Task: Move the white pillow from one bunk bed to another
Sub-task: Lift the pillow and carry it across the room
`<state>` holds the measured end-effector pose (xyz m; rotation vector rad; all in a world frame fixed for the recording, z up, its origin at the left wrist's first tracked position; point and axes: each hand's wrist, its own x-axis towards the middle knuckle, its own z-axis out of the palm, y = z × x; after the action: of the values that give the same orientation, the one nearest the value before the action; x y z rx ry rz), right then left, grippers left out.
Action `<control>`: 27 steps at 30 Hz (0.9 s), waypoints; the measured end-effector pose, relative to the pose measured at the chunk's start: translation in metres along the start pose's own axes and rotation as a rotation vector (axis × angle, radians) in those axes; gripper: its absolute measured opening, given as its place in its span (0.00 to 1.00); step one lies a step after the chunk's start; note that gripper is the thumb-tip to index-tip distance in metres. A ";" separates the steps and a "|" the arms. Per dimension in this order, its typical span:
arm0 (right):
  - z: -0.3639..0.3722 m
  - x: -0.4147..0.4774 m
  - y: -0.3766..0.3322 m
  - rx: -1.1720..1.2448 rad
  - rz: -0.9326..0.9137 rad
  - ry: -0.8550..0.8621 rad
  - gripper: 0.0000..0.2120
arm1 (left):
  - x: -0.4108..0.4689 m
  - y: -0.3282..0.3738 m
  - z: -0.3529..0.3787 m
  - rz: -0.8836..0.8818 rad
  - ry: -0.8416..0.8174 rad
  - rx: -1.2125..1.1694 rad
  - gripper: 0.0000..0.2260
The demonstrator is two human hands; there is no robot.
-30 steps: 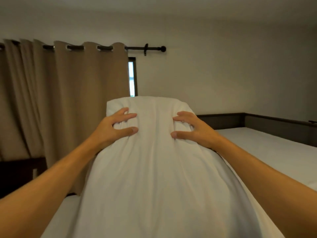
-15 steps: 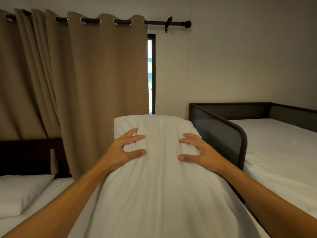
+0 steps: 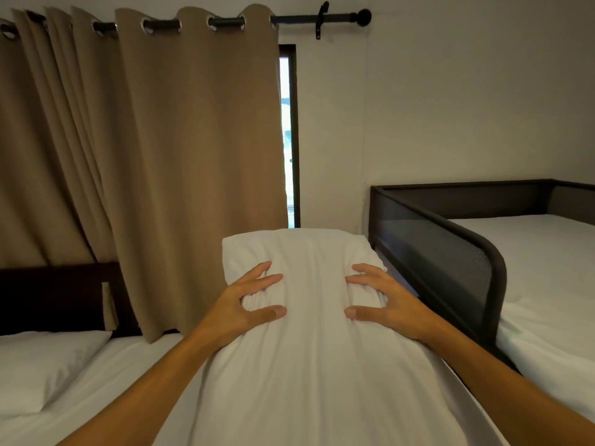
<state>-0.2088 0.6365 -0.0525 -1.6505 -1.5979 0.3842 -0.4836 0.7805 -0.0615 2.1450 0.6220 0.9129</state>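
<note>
I hold a large white pillow (image 3: pixel 309 365) lengthwise in front of me, its far end pointing toward the window. My left hand (image 3: pixel 244 307) pinches the fabric on its left side and my right hand (image 3: pixel 383 304) pinches it on the right. The pillow hangs over the right edge of the left bed (image 3: pixel 106 381), which has a white sheet. The right bed (image 3: pixel 553 284), also white-sheeted, lies behind a dark guard rail (image 3: pixel 450 252).
A second white pillow (image 3: pixel 42 368) lies at the head of the left bed against a dark headboard (image 3: pixel 51 297). A tan curtain (image 3: pixel 145 156) hangs behind, beside a narrow strip of window (image 3: pixel 286 140). A plain wall is on the right.
The view has tilted down and turned left. The left bed, its pillow and the right bed's guard rail have come into sight. Both hands keep the same grip on the pillow.
</note>
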 end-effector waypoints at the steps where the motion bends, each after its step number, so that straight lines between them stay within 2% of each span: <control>1: -0.004 0.006 0.006 -0.004 -0.005 -0.002 0.30 | 0.007 -0.003 0.004 -0.004 -0.002 0.002 0.31; 15: -0.022 0.075 0.054 0.032 -0.033 -0.011 0.29 | 0.079 -0.027 0.017 -0.004 0.011 0.034 0.29; 27: -0.002 0.162 0.070 -0.018 0.014 0.041 0.30 | 0.156 -0.094 -0.007 0.007 0.003 -0.011 0.30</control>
<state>-0.1326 0.7961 -0.0521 -1.6739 -1.5641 0.3421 -0.4035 0.9444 -0.0651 2.1380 0.6102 0.9218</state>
